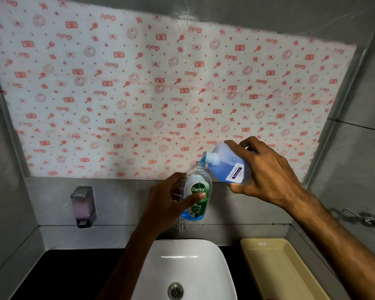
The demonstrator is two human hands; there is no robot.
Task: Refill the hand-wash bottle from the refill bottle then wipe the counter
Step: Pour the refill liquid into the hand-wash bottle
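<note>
Below you sits the white basin [182, 263] in the black counter [69, 276], a cream tray [279, 269] at its right edge. Above the basin, your left hand [169, 202] grips the upright Dettol hand-wash bottle [198, 191]. Your right hand [266, 172] holds the tilted Sterillium refill bottle [227, 163], whose spout meets the Dettol's open neck, blue liquid running in.

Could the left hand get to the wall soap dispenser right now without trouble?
Probably not yet. Nothing stands between the left hand and the wall dispenser, but that hand is gripping the Dettol bottle while the right hand pours blue liquid from the refill bottle.
</note>
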